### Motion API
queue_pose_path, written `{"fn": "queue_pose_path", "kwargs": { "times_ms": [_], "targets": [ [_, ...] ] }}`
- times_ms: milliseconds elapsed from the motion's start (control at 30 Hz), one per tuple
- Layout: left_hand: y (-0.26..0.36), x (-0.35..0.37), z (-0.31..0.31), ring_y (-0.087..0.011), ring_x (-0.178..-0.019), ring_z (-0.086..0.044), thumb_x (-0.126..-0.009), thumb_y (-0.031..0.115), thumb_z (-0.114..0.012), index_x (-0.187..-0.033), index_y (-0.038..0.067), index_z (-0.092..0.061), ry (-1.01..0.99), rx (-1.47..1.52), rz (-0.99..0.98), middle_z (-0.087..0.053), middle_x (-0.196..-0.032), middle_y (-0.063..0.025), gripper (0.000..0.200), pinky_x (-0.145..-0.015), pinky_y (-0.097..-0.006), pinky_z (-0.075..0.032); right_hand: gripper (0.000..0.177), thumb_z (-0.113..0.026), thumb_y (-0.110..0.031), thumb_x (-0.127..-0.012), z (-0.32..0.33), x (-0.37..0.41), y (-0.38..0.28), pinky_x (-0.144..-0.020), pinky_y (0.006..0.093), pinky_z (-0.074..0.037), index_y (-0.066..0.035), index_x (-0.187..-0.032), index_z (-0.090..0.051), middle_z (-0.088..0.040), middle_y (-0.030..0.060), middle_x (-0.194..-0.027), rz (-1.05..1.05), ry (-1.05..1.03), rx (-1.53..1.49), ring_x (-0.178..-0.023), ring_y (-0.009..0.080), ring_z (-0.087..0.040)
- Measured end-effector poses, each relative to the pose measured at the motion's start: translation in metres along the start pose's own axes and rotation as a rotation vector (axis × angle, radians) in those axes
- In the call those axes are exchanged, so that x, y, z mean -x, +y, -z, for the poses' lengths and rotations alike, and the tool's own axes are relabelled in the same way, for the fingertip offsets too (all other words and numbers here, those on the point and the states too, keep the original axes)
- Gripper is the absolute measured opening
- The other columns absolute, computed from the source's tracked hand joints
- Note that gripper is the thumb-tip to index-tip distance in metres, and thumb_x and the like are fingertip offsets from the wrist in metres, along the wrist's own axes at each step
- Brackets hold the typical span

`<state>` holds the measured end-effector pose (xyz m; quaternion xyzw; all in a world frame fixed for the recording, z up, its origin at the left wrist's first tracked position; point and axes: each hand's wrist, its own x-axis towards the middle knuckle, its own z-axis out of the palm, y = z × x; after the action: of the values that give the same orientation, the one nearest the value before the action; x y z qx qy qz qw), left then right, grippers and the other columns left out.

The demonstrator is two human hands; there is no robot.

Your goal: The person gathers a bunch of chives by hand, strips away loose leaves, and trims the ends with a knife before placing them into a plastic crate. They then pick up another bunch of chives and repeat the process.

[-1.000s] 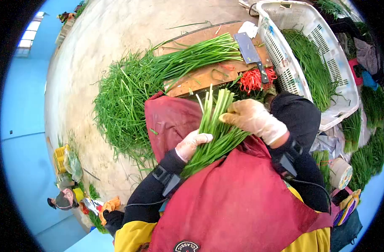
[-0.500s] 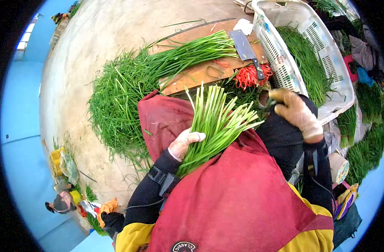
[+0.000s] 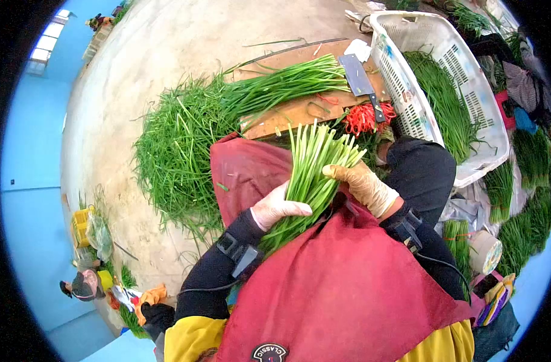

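My left hand (image 3: 280,208), in a pale glove, grips a bunch of garlic chives (image 3: 316,166) over my lap. The pale cut ends fan out away from me. My right hand (image 3: 365,186), in a yellowish glove, is closed on the right side of the same bunch, fingers partly hidden. Beyond it lies a wooden board (image 3: 266,123) bearing a pile of chives (image 3: 293,81). A cleaver (image 3: 357,75) with a black handle rests at the board's right end, beside a heap of red ties (image 3: 367,117).
A white plastic crate (image 3: 417,114) holding more chives stands at the right. Loose green leaves (image 3: 179,151) are heaped on the floor left of the board. Tied bunches (image 3: 498,187) and a roll of tape (image 3: 485,252) lie far right. Another person (image 3: 87,285) is at lower left.
My right hand has come in from beside the crate and closed on the bunch. The stems are gathered closer together. The view has shifted slightly.
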<state>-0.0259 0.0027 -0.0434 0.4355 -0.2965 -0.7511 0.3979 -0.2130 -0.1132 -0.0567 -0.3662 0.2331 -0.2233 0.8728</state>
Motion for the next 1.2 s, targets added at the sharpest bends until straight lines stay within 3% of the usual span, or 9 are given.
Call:
{"fn": "queue_pose_path", "kwargs": {
  "times_ms": [100,233,400,600,733,867,1000,1100,1200],
  "targets": [
    [-0.007,0.003,-0.004,-0.0148,-0.117,-0.05,-0.074,0.008,-0.074,-0.137,0.002,-0.041,0.0,0.022,0.065,-0.054,-0.127,-0.0042,0.072,-0.101,-0.0298,-0.038,0.064,-0.07,-0.006,-0.079,0.005,-0.007,0.004,-0.1,0.0345,-0.042,-0.003,-0.137,-0.042,-0.056,0.0074,-0.126,0.128,0.117,-0.075,-0.114,0.0195,-0.055],
    [-0.006,0.001,-0.012,-0.0157,-0.117,-0.051,-0.072,0.008,-0.074,-0.137,0.001,-0.041,-0.011,0.075,0.047,-0.055,-0.128,-0.0054,0.072,-0.102,-0.0298,-0.038,0.062,-0.073,-0.005,-0.075,0.014,-0.012,-0.019,-0.098,0.0327,-0.044,0.0,-0.131,-0.049,-0.062,0.0078,-0.117,-0.079,-0.098,-0.102,-0.108,0.0191,-0.059],
    [-0.006,0.003,-0.012,-0.0179,-0.118,-0.052,-0.066,0.017,-0.081,-0.136,0.001,-0.043,0.022,0.032,0.042,-0.055,-0.129,-0.0068,0.081,-0.103,-0.0316,-0.037,0.038,-0.072,-0.005,-0.074,0.026,-0.016,-0.024,-0.082,0.0306,-0.051,0.002,-0.11,-0.062,-0.068,0.0076,-0.097,-0.057,-0.029,0.085,-0.086,0.0188,-0.066],
    [-0.014,0.006,-0.007,-0.018,-0.118,-0.051,-0.066,0.014,-0.08,-0.135,0.0,-0.044,0.025,-0.004,0.055,-0.056,-0.128,-0.0069,0.08,-0.103,-0.0318,-0.037,0.026,-0.068,-0.016,-0.084,0.085,-0.02,-0.06,-0.07,0.0259,-0.052,0.0,-0.105,-0.065,-0.068,0.0063,-0.084,0.095,0.122,0.062,-0.074,0.0141,-0.064],
    [-0.006,0.004,-0.013,-0.0177,-0.117,-0.052,-0.066,0.012,-0.08,-0.135,0.0,-0.044,0.03,0.033,0.098,-0.056,-0.128,-0.0072,0.079,-0.103,-0.0315,-0.037,0.057,-0.074,-0.017,-0.079,0.041,-0.01,-0.071,-0.091,0.0295,-0.046,-0.001,-0.129,-0.053,-0.064,0.0096,-0.108,-0.02,-0.03,0.623,-0.1,0.0168,-0.06],
    [-0.011,0.0,-0.015,-0.0176,-0.117,-0.052,-0.066,0.011,-0.079,-0.134,-0.001,-0.046,0.003,-0.007,0.074,-0.056,-0.127,-0.0071,0.077,-0.102,-0.0314,-0.038,0.045,-0.07,-0.008,-0.074,0.033,-0.024,-0.034,-0.081,0.0296,-0.05,-0.001,-0.116,-0.059,-0.068,0.0049,-0.096,-0.021,-0.046,0.691,-0.088,0.0153,-0.062],
    [-0.013,0.003,-0.01,-0.0174,-0.115,-0.052,-0.066,0.012,-0.078,-0.133,0.0,-0.046,0.034,-0.044,0.047,-0.057,-0.125,-0.0065,0.075,-0.101,-0.0307,-0.038,0.02,-0.064,-0.003,-0.078,0.09,-0.034,-0.04,-0.068,0.0247,-0.05,0.0,-0.097,-0.068,-0.068,0.0054,-0.083,0.175,0.43,0.563,-0.072,0.0117,-0.061],
    [-0.019,0.002,0.0,-0.0173,-0.114,-0.053,-0.067,0.011,-0.078,-0.132,0.0,-0.047,0.041,-0.063,0.098,-0.058,-0.124,-0.0064,0.073,-0.1,-0.0305,-0.039,0.017,-0.063,-0.009,-0.087,0.09,-0.001,-0.07,-0.067,0.0226,-0.05,0.002,-0.1,-0.066,-0.067,0.0061,-0.084,-0.116,0.332,0.567,-0.072,0.0108,-0.061],
    [-0.015,0.0,-0.003,-0.0158,-0.109,-0.054,-0.069,0.009,-0.076,-0.132,0.0,-0.047,0.049,-0.034,0.095,-0.058,-0.122,-0.0055,0.07,-0.096,-0.0292,-0.042,0.024,-0.071,-0.012,-0.085,0.074,0.031,-0.073,-0.078,0.0253,-0.051,0.001,-0.104,-0.066,-0.067,0.0064,-0.094,0.048,0.217,0.649,-0.083,0.0125,-0.062]
  ]
}}
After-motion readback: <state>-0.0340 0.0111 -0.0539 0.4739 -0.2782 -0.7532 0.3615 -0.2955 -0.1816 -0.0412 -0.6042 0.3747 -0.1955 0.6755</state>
